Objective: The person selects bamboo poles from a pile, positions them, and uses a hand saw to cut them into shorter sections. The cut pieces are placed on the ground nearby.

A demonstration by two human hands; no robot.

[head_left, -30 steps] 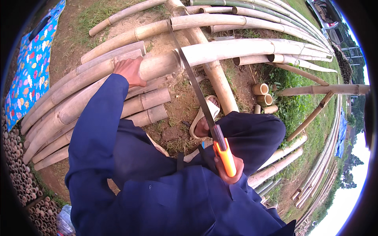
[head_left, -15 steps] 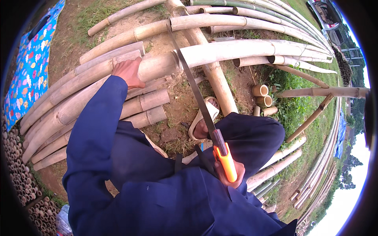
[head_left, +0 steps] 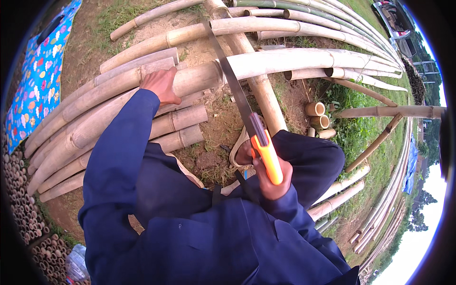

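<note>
My right hand (head_left: 278,179) is closed around the orange handle of a handsaw (head_left: 232,80). Its long, dark blade slants up and away across a thick bamboo pole (head_left: 197,78), resting against it where the pale right-hand stretch begins. Left of the blade, my left hand (head_left: 162,86) grips that same pole from above, thumb on the near side. Beneath the pole, a bamboo crosspiece (head_left: 266,102) runs toward my sandalled foot. How deep the blade has cut cannot be made out.
More bamboo poles (head_left: 183,118) lie beside and beyond the held one. Short cut bamboo pieces (head_left: 315,109) stand on the right, near a bamboo rail (head_left: 370,112). A blue patterned sheet (head_left: 40,76) and stacked bamboo sections (head_left: 21,204) are on the left.
My right hand has pushed the saw forward, away from my body, so the handle is farther up and the blade reaches beyond the pole. My left hand stays on the pole.
</note>
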